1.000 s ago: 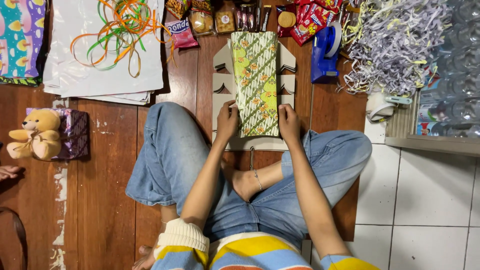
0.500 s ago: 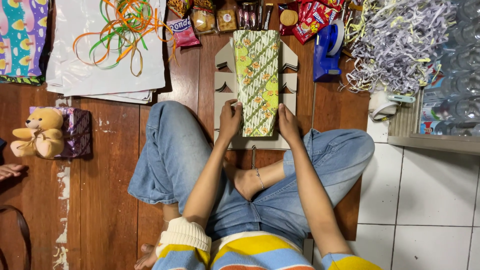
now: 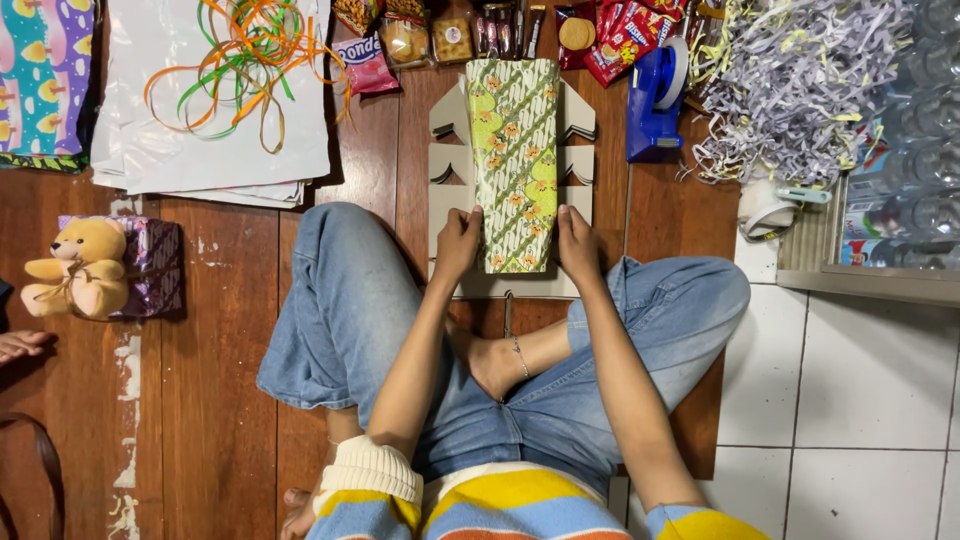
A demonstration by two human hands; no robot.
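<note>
A long strip of green and yellow flower-patterned paper point(image 3: 514, 160) lies lengthwise over a flat beige cardboard box blank point(image 3: 447, 170) on the wooden floor, between my knees. My left hand point(image 3: 459, 243) presses on the strip's near left edge, fingers curled on it. My right hand point(image 3: 577, 243) presses on its near right edge in the same way. The blank's cut flaps stick out on both sides of the paper. My crossed legs in jeans lie just below the hands.
A blue tape dispenser point(image 3: 655, 100) stands right of the blank, shredded paper point(image 3: 800, 90) beyond it. Snack packets point(image 3: 450, 35) line the far edge. White sheets with coloured ribbons point(image 3: 235, 60) lie at far left. A teddy bear point(image 3: 80, 268) sits at left.
Both hands stay on the near end of the patterned paper, shifting only slightly. Nothing else has moved.
</note>
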